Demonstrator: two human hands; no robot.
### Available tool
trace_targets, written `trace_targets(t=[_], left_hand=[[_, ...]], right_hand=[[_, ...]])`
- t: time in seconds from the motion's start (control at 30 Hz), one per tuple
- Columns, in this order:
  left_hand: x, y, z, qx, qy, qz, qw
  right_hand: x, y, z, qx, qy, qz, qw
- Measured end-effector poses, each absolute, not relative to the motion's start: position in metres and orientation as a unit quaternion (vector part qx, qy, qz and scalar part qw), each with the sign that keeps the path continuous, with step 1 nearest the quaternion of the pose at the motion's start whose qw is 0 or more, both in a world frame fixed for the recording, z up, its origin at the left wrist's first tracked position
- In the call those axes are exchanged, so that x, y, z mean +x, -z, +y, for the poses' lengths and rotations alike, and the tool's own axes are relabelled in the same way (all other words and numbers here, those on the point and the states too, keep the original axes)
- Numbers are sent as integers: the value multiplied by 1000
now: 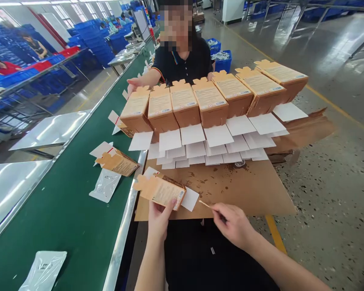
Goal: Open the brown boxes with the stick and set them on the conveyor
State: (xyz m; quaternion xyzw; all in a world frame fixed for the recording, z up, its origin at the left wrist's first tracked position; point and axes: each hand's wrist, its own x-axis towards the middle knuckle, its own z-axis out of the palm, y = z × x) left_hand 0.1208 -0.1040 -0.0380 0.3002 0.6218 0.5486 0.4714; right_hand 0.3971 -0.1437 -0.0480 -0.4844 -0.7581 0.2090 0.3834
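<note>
In my left hand (161,214) is an orange-brown carton (165,190) with its end flaps sticking out, held by its near side over the left edge of the cardboard sheet (245,190). My right hand (232,222) pinches a thin, pale stick (205,204), whose tip points toward the carton but stays apart from it. Which kind of stick it is I cannot tell. Behind, several like cartons (210,101) stand in a stacked row with white flaps (216,136) hanging out toward me.
A green conveyor belt (79,226) runs along the left with a metal rail. On it lie another carton (118,161) and sealed white pouches (105,185), (45,268). Across the row a person (185,60) reaches a hand (142,81) toward the leftmost carton. Blue crates (223,60) stand behind.
</note>
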Motion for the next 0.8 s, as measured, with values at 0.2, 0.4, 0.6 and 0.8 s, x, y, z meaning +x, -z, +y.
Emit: trace_targets(t=[0.2,0.4,0.6,0.8], left_hand=[[141,48,-105,311,-569,620,442],[130,55,-112,367,-547,632,408],[127,58,-120,450,-480,684,316],[145,52,-129,505,-428,714,230]], right_hand=[[367,72,-131,-446,-205,-844,215],[391,63,-122,-487,-199,-812,252],[415,48,-134,-524,-232,-707,415],[423,41,-150,-552,-267,-662,431]])
